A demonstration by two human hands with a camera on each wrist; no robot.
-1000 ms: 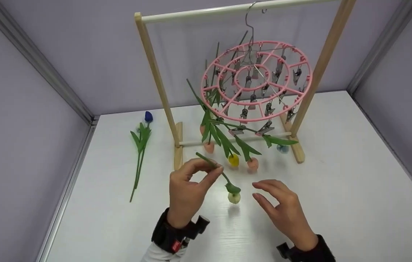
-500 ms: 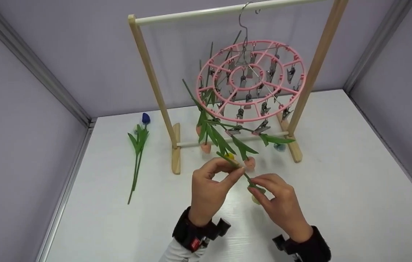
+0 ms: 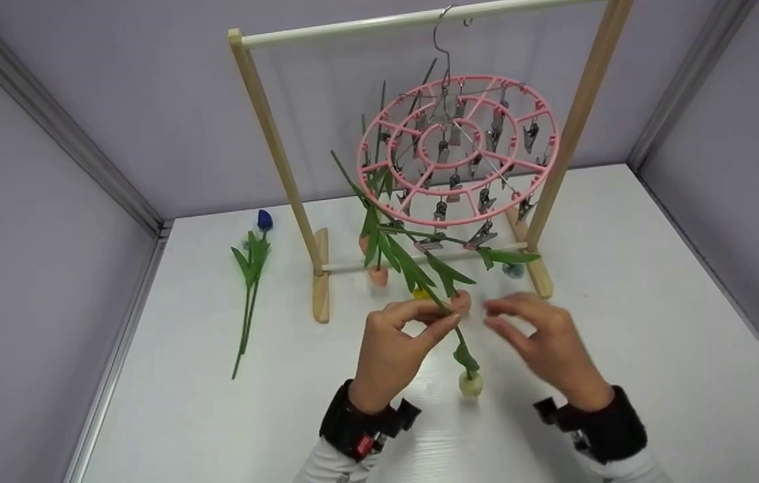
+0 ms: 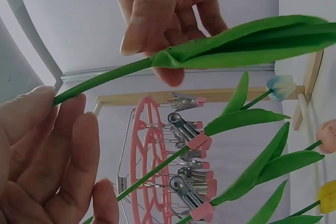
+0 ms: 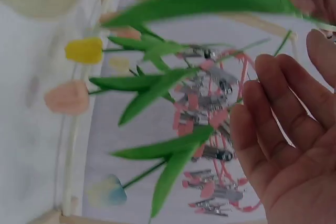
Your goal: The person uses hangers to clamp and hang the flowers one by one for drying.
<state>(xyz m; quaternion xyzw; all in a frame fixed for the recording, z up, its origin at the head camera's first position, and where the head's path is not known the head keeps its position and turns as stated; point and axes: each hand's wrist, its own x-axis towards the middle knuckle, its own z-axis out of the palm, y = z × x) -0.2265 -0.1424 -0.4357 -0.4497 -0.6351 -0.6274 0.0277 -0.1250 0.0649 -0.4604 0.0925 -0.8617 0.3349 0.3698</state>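
Left hand [image 3: 394, 349] pinches the stem [image 4: 107, 78], right hand [image 3: 552, 342] at 3 o'clock is empty, fingers relaxed, so I'd hang the bloom [image 3: 470, 384] at 5, clear of the clips [image 3: 483, 236].

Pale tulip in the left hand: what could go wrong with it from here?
The pale tulip could slip or twist: the left hand pinches it by its thin stem, and in the head view the right hand is apart from it. It might also snag the hanging yellow tulip, which shows just beyond the left hand. And the pink rack hangs from the bar by one hook, so a bump could set it swinging.
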